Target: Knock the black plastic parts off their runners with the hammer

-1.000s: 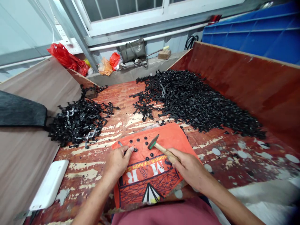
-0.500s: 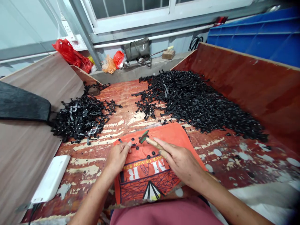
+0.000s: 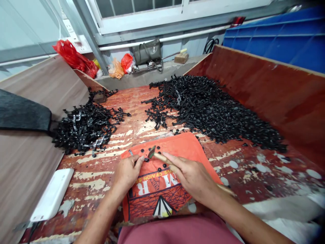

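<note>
My right hand (image 3: pixel 191 173) is wrapped round the wooden handle of a small hammer (image 3: pixel 162 157). The hammer's dark greenish head (image 3: pixel 151 151) is low over the orange printed cloth (image 3: pixel 177 144), among small round black pieces (image 3: pixel 159 169). Just left of the head is my left hand (image 3: pixel 128 171), thumb and fingers closed near the cloth. A black piece (image 3: pixel 146 159) lies by its thumb tip, and a short metal strip (image 3: pixel 130 152) shows beyond the fingers. Whatever sits between those fingers is hidden.
A large heap of black parts (image 3: pixel 203 105) spreads at the back right, against a reddish board (image 3: pixel 254 84). Linked black strips (image 3: pixel 83 132) are piled on the left. Nearer on that side lies a white power bank-like box (image 3: pixel 52 195). A blue crate (image 3: pixel 276 40) stands behind the board.
The hammer head has shifted slightly left and down, toward my left hand. My left thumb now reaches a little further right; the whole view has moved slightly.
</note>
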`<state>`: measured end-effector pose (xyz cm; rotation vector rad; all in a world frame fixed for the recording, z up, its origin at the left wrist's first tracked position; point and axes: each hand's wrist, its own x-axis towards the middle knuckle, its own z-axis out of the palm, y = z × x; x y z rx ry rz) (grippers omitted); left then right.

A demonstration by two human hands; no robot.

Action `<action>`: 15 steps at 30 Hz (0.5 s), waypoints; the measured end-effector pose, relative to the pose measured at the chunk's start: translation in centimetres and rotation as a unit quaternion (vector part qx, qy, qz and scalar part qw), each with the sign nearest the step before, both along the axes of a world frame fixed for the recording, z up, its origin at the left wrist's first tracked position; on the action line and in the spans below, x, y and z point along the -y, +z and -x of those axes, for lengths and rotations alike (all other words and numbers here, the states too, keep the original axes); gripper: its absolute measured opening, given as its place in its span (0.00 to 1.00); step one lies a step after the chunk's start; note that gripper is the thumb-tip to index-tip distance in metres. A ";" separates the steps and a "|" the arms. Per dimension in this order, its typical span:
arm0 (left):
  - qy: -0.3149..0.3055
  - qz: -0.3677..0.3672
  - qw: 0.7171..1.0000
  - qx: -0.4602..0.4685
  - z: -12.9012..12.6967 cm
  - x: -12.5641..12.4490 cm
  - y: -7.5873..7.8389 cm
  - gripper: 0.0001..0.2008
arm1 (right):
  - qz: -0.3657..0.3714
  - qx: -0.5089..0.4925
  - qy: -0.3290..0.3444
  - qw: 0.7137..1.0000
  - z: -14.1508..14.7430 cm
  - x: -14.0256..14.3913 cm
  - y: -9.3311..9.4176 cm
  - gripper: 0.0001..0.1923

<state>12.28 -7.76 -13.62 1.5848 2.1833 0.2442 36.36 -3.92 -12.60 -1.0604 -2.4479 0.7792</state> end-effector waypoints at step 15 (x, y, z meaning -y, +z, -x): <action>0.016 -0.014 1.000 0.000 -0.6 0.3 0.6 0.15 | -0.019 0.008 0.001 1.000 0.6 -0.2 0.3 0.24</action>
